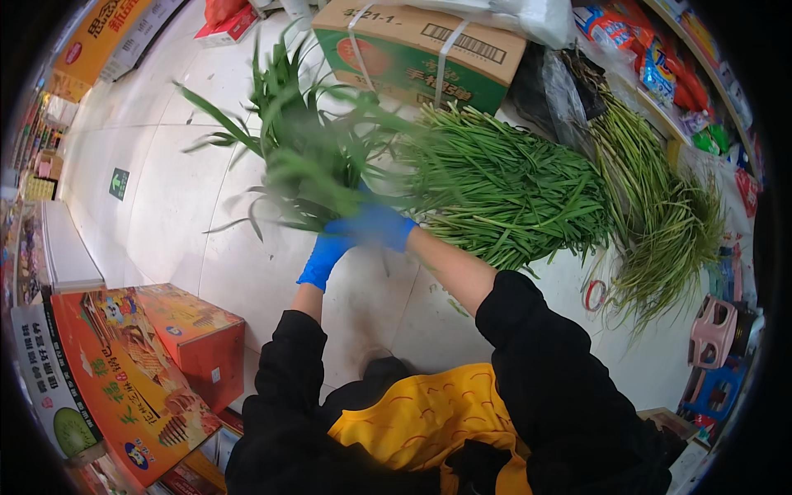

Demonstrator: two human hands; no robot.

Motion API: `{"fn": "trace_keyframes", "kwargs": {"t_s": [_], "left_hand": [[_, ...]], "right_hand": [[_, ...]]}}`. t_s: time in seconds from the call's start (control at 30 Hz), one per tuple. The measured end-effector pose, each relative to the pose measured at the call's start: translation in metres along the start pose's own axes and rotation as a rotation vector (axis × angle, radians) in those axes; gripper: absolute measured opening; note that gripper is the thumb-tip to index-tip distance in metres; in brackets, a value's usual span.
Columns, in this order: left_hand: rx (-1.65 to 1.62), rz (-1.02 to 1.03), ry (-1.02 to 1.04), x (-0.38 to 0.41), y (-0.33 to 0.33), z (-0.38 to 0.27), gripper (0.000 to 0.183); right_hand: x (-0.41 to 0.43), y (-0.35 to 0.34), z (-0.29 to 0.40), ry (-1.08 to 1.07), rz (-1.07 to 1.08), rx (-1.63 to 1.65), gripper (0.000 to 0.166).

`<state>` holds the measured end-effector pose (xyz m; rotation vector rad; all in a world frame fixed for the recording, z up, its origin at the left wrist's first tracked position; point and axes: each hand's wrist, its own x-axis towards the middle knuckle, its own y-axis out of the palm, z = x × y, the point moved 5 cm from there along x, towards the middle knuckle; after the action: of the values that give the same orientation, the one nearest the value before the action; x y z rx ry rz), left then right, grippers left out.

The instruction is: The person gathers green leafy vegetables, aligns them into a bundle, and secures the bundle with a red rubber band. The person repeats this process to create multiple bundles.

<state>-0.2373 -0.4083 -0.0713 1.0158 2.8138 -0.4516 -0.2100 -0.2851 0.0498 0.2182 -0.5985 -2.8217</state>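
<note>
In front of me, my left hand, in a blue glove, grips the lower end of a bunch of long flat green leaves, which look like garlic chives. The leaves fan out away from me, blurred by motion. My right hand, also in a blue glove, crosses close beside the left one at the base of the leaves. Blur hides its fingers, so I cannot tell whether it is closed on any. Just right of my hands, a large pile of similar green leaves lies on the tiled floor.
Beyond the pile stands a strapped cardboard carton. Yellowish, wilted stalks lie at the right, near a red tape roll. Orange boxes stand at the lower left. Plastic stools sit at the right edge.
</note>
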Motion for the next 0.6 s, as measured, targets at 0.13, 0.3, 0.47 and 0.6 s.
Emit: {"fn": "trace_keyframes", "kwargs": {"t_s": [0.13,0.3,0.47,0.6], "left_hand": [[0.143,-0.107,0.277,0.004,0.016,-0.045,0.032],[0.332,-0.249,0.126,0.019,-0.026,-0.003,0.046],[-0.814,-0.134,0.049,0.025,-0.021,0.011,0.050],[-0.926,-0.108,-0.043,0.017,-0.011,0.007,0.047]], "right_hand": [[-0.003,-0.018,-0.001,-0.068,-0.068,-0.035,0.078],[0.005,0.002,0.026,-0.054,-0.103,-0.145,0.079],[0.008,0.002,0.030,-0.089,-0.079,-0.189,0.077],[0.000,0.001,0.033,-0.063,-0.043,-0.135,0.074]]}}
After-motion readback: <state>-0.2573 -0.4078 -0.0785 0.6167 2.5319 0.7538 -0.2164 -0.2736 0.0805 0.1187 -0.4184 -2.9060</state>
